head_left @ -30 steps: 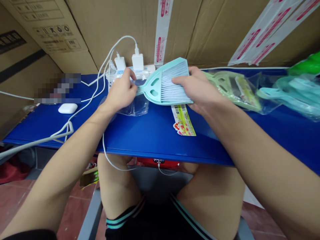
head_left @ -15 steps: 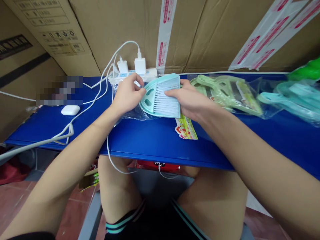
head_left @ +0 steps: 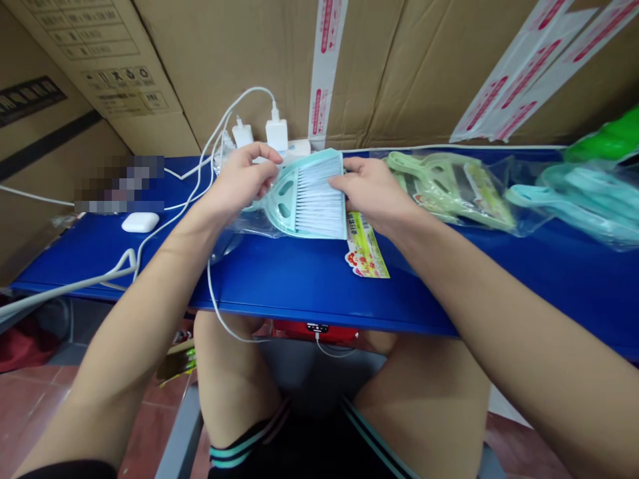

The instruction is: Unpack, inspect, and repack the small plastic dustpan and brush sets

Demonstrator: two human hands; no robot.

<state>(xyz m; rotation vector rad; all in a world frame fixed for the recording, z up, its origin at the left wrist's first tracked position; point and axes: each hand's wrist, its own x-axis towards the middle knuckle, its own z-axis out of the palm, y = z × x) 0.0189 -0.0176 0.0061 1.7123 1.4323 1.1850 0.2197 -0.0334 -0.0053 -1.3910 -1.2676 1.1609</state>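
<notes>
A mint-coloured hand brush (head_left: pixel 318 203) with pale bristles lies bristles up against a matching dustpan (head_left: pixel 322 158). My right hand (head_left: pixel 372 189) pinches this set at its wide right end, thumb over the bristles. My left hand (head_left: pixel 247 176) is at the narrow end, fingers pinched on the clear plastic bag (head_left: pixel 254 229). The bag's film lies around the handle end; how far it reaches over the brush is hard to make out. Below my right hand, a colourful printed card (head_left: pixel 368 249) rests on the blue table (head_left: pixel 299 283).
Bagged green dustpan sets (head_left: pixel 449 186) and bagged mint sets (head_left: pixel 589 199) lie to the right. White chargers (head_left: pixel 276 133) stand in a power strip behind my left hand. Cables and a white earphone case (head_left: pixel 140 221) are at left. Cardboard boxes (head_left: pixel 239 46) wall the back.
The brush and dustpan have shifted left with my right hand, their narrow end now further into the plastic. My left hand has moved slightly left. The view has shifted a little.
</notes>
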